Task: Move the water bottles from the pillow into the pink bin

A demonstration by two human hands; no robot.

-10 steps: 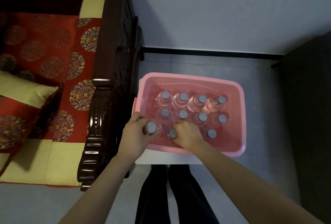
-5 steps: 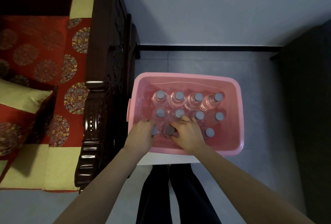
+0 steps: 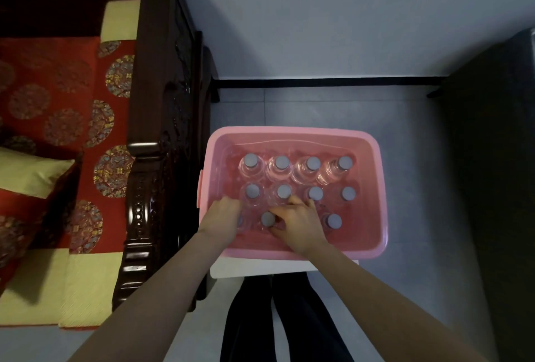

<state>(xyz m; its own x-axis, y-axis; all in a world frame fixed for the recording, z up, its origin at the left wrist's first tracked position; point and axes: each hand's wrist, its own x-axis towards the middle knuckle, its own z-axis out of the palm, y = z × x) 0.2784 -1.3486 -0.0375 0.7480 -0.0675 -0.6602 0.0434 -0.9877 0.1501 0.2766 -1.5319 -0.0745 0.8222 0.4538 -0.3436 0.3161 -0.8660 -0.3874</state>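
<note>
The pink bin point(image 3: 376, 187) stands on a white stool, holding several clear water bottles with grey caps point(image 3: 282, 163) upright in rows. Both my hands are down inside its near left part. My left hand point(image 3: 223, 216) wraps a bottle in the near left corner, and only a sliver of that cap shows. My right hand point(image 3: 298, 222) holds the bottle beside it, whose grey cap point(image 3: 267, 219) shows at my fingertips. The yellow and red pillow point(image 3: 26, 173) lies on the bench at left with no bottle on the part I see.
A dark carved wooden bench arm point(image 3: 150, 187) stands right against the bin's left side. Red patterned cushions point(image 3: 58, 100) cover the bench. A dark piece of furniture point(image 3: 492, 187) rises at right. The white stool point(image 3: 260, 267) sits on grey tiled floor, with my legs below it.
My left hand has lowered its bottle from rim height down into the bin's near left corner. My right hand has stayed on the neighbouring bottle, sinking slightly.
</note>
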